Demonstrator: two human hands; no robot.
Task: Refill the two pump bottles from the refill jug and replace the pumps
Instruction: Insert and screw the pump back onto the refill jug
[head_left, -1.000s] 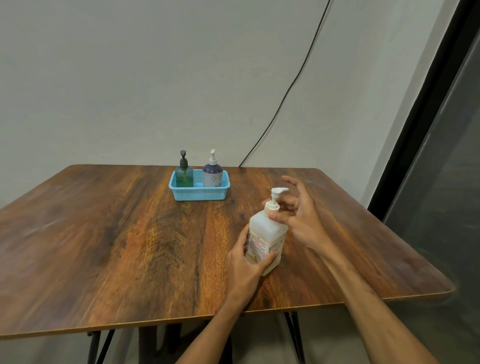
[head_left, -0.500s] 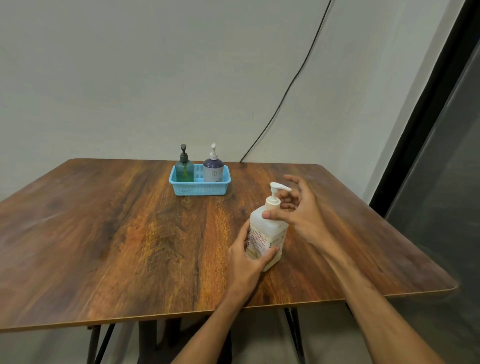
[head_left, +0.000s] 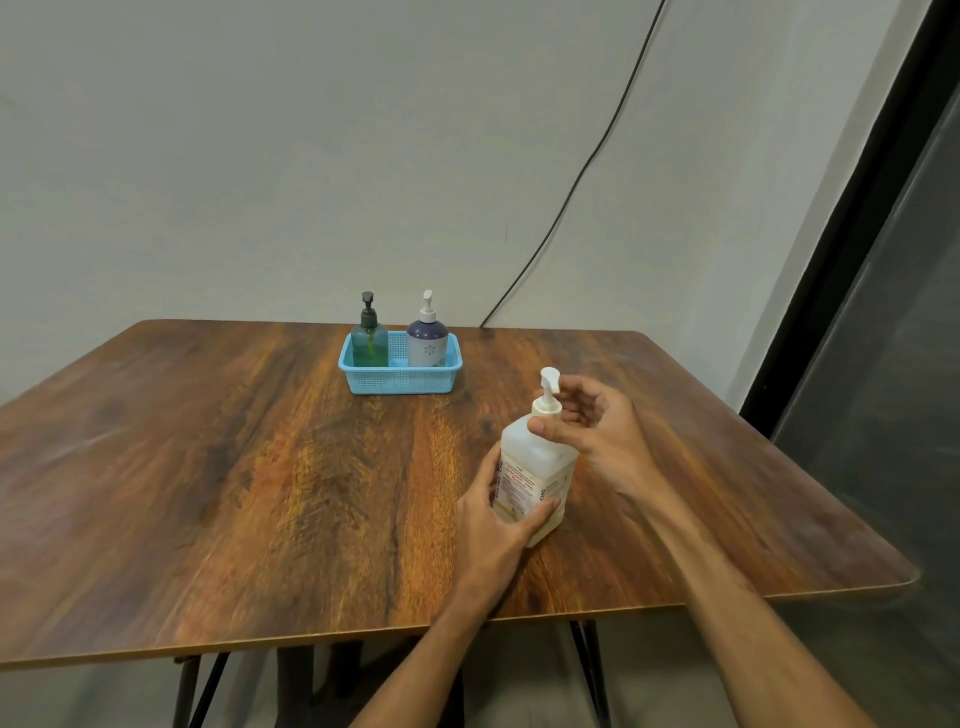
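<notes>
Two hands are on one white jug (head_left: 537, 467). The jug stands upright on the table (head_left: 208, 467). It is nearer the person than the basket (head_left: 400, 383), off to the basket's right and well apart from it.

The left hand (head_left: 496, 525) grips the jug low down. Its thumb lies across the front label and its fingers wrap round the left side.

The right hand (head_left: 602, 431) is up at the pump (head_left: 546, 389) on top of the jug. Its thumb presses on the front of the white collar under the pump head, and its fingers curl round the back. That hand is a bit blurred, so the fingers only seem to touch the collar. The pump sits on the jug.

The blue basket holds two bottles, side by side. The green bottle (head_left: 369, 345) is in the left half of the basket and has a dark top. The purple bottle (head_left: 427, 343) is in the right half and has a white top. Both stand upright with their tops on. The basket sits near the back edge of the table. Behind the basket and to its right, a thin black cable (head_left: 571, 182) runs up the wall.
</notes>
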